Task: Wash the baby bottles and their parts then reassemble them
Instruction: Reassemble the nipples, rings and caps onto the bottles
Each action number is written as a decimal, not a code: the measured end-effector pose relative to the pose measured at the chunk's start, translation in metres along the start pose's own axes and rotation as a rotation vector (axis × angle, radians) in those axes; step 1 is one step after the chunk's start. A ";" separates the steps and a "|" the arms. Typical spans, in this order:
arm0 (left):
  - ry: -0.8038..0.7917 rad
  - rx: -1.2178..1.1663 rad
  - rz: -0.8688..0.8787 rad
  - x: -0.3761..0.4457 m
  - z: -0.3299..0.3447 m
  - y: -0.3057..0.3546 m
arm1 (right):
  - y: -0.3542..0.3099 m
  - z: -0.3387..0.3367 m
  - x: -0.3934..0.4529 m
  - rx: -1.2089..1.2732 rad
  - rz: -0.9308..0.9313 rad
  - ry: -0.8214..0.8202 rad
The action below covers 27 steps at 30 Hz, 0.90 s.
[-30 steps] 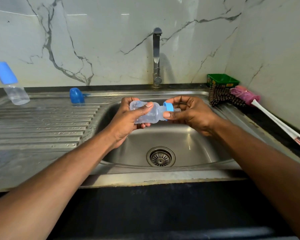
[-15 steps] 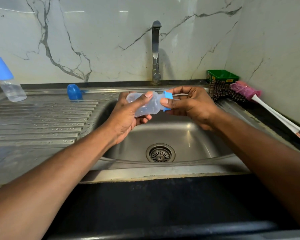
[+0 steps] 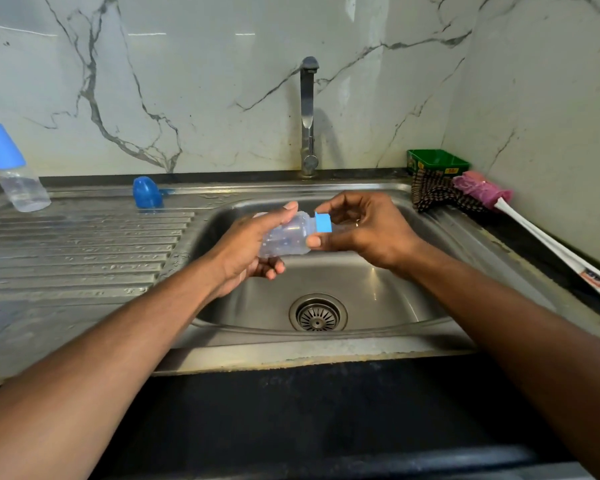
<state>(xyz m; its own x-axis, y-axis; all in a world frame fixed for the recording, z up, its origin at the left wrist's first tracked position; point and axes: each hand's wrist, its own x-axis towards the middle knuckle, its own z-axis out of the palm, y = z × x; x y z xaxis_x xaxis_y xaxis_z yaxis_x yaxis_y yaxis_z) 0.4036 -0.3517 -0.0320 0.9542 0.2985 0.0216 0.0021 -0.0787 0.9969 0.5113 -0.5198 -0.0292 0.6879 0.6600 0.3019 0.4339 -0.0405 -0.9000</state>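
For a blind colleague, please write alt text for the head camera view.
Over a steel sink, the left hand holds a clear baby bottle sideways while the right hand grips its blue collar. A capped second bottle and a blue cap stand on the drainboard; the tap looks off.

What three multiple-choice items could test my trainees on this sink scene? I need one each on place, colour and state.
1. Where does the loose blue cap lie?
A. in the basin
B. on the draining board near the back rim
C. on the green box

2. What colour is the collar on the held baby bottle?
A. blue
B. pink
C. green

3. What is the tap doing?
A. running hard
B. dripping into a cup
C. no water shows

Answers: 1 B, it sits left of the basin; 2 A, the ring at the neck is blue; 3 C, nothing flows from the spout.
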 end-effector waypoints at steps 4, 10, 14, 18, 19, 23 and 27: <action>0.023 -0.033 0.010 0.002 0.002 0.002 | -0.004 0.003 0.001 0.057 -0.016 0.034; -0.079 0.132 0.334 -0.001 0.016 -0.003 | -0.009 -0.002 -0.005 0.113 0.423 -0.090; 0.053 -0.066 0.250 0.003 0.012 0.003 | -0.018 -0.007 0.003 0.255 0.331 -0.114; -0.008 -0.154 0.203 0.002 0.003 0.003 | -0.020 -0.012 -0.001 0.321 0.277 -0.229; -0.026 -0.177 0.206 0.002 0.002 0.004 | -0.021 -0.014 -0.002 0.330 0.263 -0.236; -0.041 -0.197 0.215 0.006 -0.002 0.001 | -0.018 -0.014 -0.002 0.305 0.203 -0.146; -0.066 -0.166 0.201 0.011 -0.011 -0.005 | -0.011 -0.010 0.000 0.244 0.109 -0.088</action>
<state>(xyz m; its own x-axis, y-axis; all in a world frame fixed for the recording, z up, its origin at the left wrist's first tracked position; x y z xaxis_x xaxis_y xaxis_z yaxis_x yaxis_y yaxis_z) 0.4107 -0.3372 -0.0354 0.9480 0.2291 0.2209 -0.2334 0.0286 0.9720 0.5121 -0.5265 -0.0159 0.6650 0.7247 0.1804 0.2000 0.0600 -0.9780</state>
